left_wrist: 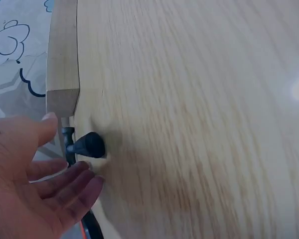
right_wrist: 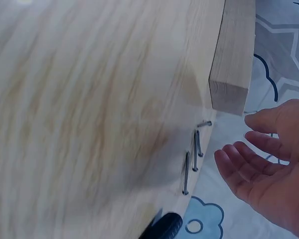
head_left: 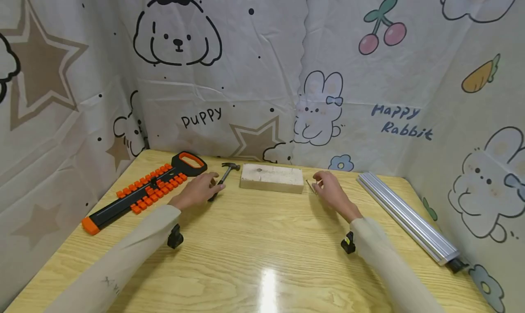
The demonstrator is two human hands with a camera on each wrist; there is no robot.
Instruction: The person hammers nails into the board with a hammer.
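Observation:
A small claw hammer [head_left: 223, 178] lies left of a pale wooden block [head_left: 270, 178], its dark handle pointing toward me. My left hand [head_left: 201, 189] is over the handle; in the left wrist view its fingers are spread and loosely bent beside the hammer's black handle end [left_wrist: 92, 145]. Right of the block, my right hand [head_left: 331, 191] hovers by several metal nails [right_wrist: 194, 149] that lie on the table near its back edge. The right wrist view shows its fingers [right_wrist: 234, 164] loosely bent and apart from the nails, with nothing in the palm.
At the left lies a long black rack [head_left: 135, 199] with rows of orange clips and an orange-lined handle. A silver ribbed metal bar [head_left: 406, 215] with a black end lies along the right edge. Printed cloth [head_left: 246, 76] hangs behind and beside the wooden table [head_left: 246, 253].

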